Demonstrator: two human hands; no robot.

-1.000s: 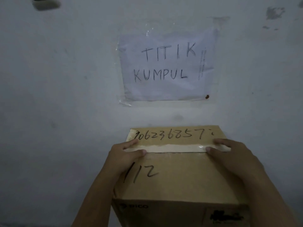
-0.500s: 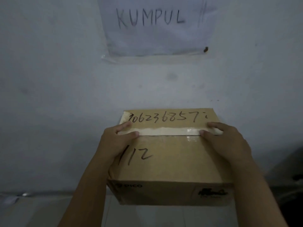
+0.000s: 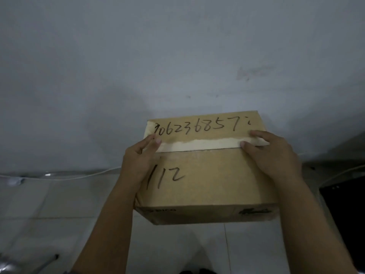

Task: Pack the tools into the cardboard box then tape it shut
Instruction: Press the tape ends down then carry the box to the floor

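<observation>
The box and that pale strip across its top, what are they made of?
Box: brown cardboard, matte, judging by its folded edges and marker writing. Strip: probably paper tape or torn paper backing, pale and dull with a ragged upper edge.

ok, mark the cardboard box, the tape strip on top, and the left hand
cardboard box point(image 3: 207, 180): head view, bare top face right of the "112".
tape strip point(image 3: 199, 144): head view, middle of the pale strip along the flap seam.
left hand point(image 3: 138, 161): head view, back of the hand at the box's left edge.
</observation>
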